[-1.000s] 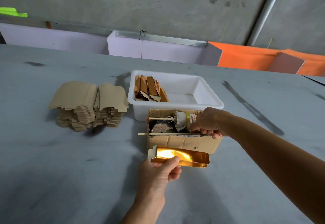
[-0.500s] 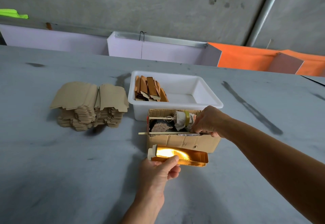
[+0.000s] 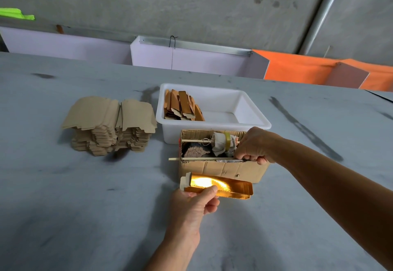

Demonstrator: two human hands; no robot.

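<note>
Left hand (image 3: 191, 204): thumb and fingers clamped on the left end of the gold carton (image 3: 221, 186).
Right hand (image 3: 253, 145): fingers curled inside the cardboard box (image 3: 221, 169) at its near wall; grip cannot be determined.
Gold carton: open, shiny interior up, held level mid-bench, just nearside of the cardboard box.
Arms: both extend from the near edge.

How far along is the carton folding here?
Looks early. Done: a few folded pieces stand at the left end of the white tub. In hand: the left hand pinches one gold-lined carton while the right hand reaches into the cardboard box; what it grips is hidden. Left: the tall stack of flat blanks.
</note>
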